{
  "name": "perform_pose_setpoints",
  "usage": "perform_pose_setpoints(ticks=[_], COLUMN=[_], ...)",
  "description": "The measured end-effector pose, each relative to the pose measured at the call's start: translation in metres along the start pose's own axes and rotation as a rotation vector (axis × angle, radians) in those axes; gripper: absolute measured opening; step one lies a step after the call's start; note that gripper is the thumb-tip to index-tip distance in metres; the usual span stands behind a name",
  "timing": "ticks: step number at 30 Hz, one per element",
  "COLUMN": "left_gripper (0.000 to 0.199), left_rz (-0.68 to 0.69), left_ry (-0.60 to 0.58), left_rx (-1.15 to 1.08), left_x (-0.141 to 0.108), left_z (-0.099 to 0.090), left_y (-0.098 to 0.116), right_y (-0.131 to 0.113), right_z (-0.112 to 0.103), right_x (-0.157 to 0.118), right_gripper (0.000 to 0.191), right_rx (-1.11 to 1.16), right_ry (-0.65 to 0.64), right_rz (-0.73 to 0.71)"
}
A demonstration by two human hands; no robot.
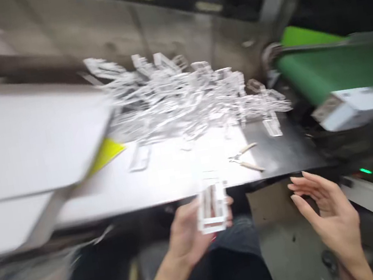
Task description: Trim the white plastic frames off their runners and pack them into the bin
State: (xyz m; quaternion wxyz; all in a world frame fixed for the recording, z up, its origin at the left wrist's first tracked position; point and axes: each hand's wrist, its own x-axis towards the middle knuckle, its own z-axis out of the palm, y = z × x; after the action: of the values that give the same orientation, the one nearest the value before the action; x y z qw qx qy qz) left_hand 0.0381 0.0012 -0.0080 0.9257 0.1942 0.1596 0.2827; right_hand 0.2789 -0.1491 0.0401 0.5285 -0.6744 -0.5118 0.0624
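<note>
In my left hand [189, 228] is a white rectangular plastic frame [212, 208] with long slots, held at the table's front edge with my fingers wrapped round it. My right hand [331, 216] is raised to the right, past the table edge, fingers curved and apart from the thumb, with nothing between them. A pair of side cutters [245, 159] with beige handles lies on the table, jaws pointing left and handles spread. Beyond it spreads a heap of similar white plastic frames [180, 98]. One loose frame [140, 157] lies flat before the heap. Motion blurs the picture.
Large white panels or boxes [25, 140] cover the left side, with a yellow piece [106, 154] beside them. A green conveyor belt [336, 66] runs at the right, a white box [353, 108] near its end. A device with a green light [366, 171] sits lower right.
</note>
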Motion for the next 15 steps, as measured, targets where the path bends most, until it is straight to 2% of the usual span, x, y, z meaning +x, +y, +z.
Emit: perform_pose_setpoints(ticks=[2,5,8,13,15], left_gripper=[0.056,0.058,0.058,0.06,0.059], left_rz=[-0.006,0.032,0.086,0.149,0.179], left_ry=[-0.006,-0.047,-0.047,-0.016,0.027], left_rx=[-0.154,-0.233,-0.246,-0.257,-0.215], left_x=[-0.016,-0.019,-0.027,-0.048,-0.055], left_z=[-0.006,-0.011,-0.017,-0.03,-0.033], left_y=[-0.004,-0.005,0.0,0.008,0.011], right_y=[0.0,-0.01,-0.025,-0.038,-0.043], right_z=[0.038,0.076,0.096,0.121,0.131], right_x=[0.008,0.022,0.028,0.032,0.036], right_gripper=[0.04,0.035,0.034,0.026,0.042], right_rx=[0.139,0.276,0.358,0.422,0.434], right_ry=[-0.092,-0.235,-0.354,-0.466,-0.597], right_rz=[-0.008,-0.03,-0.033,0.017,0.02])
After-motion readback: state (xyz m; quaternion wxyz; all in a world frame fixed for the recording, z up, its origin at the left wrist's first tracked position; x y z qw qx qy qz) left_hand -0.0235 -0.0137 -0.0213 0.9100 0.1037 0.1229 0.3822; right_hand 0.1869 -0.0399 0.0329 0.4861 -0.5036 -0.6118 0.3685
